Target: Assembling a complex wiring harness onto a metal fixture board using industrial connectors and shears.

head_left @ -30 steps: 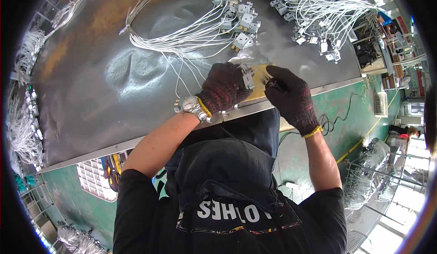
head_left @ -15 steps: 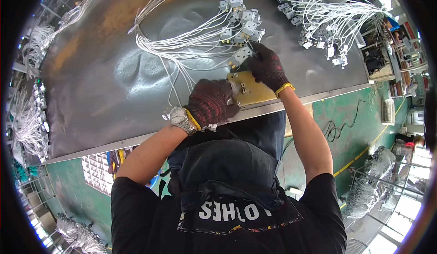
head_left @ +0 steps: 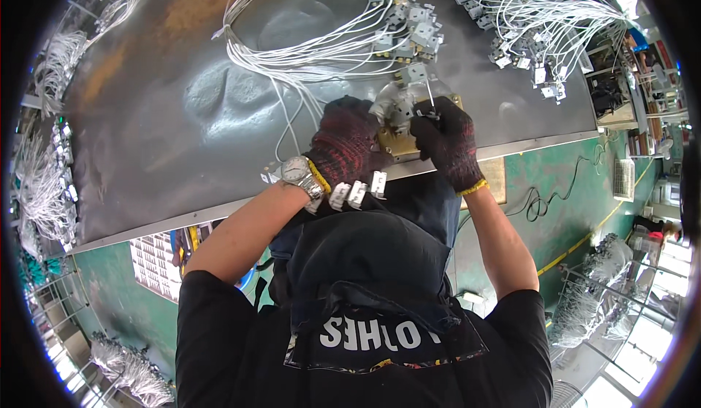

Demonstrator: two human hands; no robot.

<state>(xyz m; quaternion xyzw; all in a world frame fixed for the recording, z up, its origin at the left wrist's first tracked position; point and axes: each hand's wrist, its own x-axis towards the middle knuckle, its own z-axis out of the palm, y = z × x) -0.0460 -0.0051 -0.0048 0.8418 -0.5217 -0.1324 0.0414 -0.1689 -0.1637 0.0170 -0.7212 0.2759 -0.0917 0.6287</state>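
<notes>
My left hand [head_left: 345, 139], in a dark red and black knitted glove, is curled at the left side of a brass-coloured plate [head_left: 398, 143] by the table's front edge. What its fingers hold is hidden. Below it, several small white tabs [head_left: 357, 195] hang over the edge. My right hand [head_left: 449, 136], gloved alike, is closed over the plate's right side on a small grey metal part [head_left: 426, 113] with a white wire [head_left: 430, 92] rising from it. Between the hands is a blurred, pale grey shape [head_left: 394, 107]. Just beyond lies a grey metal clip [head_left: 413, 74].
A bundle of white wires [head_left: 292, 63] ends in a heap of grey metal parts [head_left: 416, 28]. Another wired heap [head_left: 533, 35] lies at the far right. The metal table [head_left: 161, 167] has a straight front rim. A black cable [head_left: 540, 205] coils on the green floor.
My right hand has come down and nearer from the grey metal parts to the plate. White tabs now show more fully below my left hand. The wire bundle sits slightly farther right in view.
</notes>
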